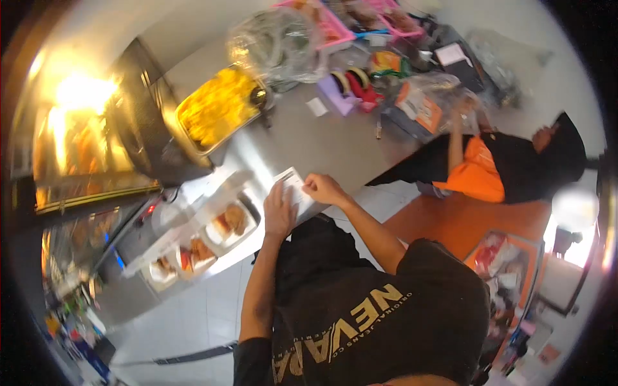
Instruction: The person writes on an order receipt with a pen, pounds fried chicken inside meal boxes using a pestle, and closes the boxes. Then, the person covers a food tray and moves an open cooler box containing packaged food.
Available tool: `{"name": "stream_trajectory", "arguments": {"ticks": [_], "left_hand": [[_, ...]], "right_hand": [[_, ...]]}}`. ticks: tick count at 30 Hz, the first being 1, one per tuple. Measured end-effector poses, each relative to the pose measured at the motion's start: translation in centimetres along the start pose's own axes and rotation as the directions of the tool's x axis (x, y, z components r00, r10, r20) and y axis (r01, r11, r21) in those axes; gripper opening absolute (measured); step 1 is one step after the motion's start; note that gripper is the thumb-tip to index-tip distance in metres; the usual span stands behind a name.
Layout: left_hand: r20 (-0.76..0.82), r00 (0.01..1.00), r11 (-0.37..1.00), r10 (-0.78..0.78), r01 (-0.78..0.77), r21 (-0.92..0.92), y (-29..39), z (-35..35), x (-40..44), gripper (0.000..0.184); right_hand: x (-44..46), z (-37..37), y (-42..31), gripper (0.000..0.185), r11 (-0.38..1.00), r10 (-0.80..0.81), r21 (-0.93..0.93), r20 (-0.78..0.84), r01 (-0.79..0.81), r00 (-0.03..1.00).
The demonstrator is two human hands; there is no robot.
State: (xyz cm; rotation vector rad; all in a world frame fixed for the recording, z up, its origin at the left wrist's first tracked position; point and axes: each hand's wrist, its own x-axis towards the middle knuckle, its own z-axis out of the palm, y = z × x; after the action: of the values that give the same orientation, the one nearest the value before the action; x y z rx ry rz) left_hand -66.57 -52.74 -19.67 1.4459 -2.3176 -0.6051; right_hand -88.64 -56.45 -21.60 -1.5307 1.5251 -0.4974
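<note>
A white printed paper slip (290,177) lies on the metal counter in front of me. My left hand (280,209) rests over its left part with fingers stretched out flat. At its right edge, the curled fingers of my right hand (324,189) pinch the slip. To the left of my hands, an open white food box (252,226) holds browned pieces of food. Farther left along the counter, more food (197,252) sits in another open white box.
A metal tray of yellow food (222,106) stands behind, beside a lit warming cabinet (84,141). A purple tape dispenser (338,96), a clear plastic bag (273,48) and pink baskets (335,35) fill the far side. At right, a person in an orange apron (479,170) handles a plastic-wrapped package (418,106).
</note>
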Motion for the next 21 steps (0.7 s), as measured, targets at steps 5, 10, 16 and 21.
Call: {"name": "stream_trajectory", "arguments": {"ticks": [5,10,16,21], "left_hand": [[-0.016,0.999,0.999,-0.046,0.046,0.028,0.4,0.9,-0.1,0.059],[-0.008,0.995,0.994,-0.102,0.101,-0.046,0.4,0.9,-0.2,0.059],[-0.014,0.994,0.994,-0.109,0.109,-0.003,-0.4,1.2,-1.1,0.066],[-0.056,0.993,0.994,-0.108,0.106,-0.042,-0.9,1.3,-1.5,0.073]], "right_hand": [[1.2,-6.6,2.3,0.018,0.958,0.117,-0.145,-0.59,-0.248,0.799],[5.5,-16.8,8.6,0.024,0.723,0.018,-0.473,-0.715,-0.503,0.698],[6.3,-17.2,8.1,0.026,0.647,0.191,-0.53,-0.583,-0.547,0.79],[2.9,-12.6,6.7,0.04,0.888,0.263,-0.327,-0.219,-0.324,0.94]]}}
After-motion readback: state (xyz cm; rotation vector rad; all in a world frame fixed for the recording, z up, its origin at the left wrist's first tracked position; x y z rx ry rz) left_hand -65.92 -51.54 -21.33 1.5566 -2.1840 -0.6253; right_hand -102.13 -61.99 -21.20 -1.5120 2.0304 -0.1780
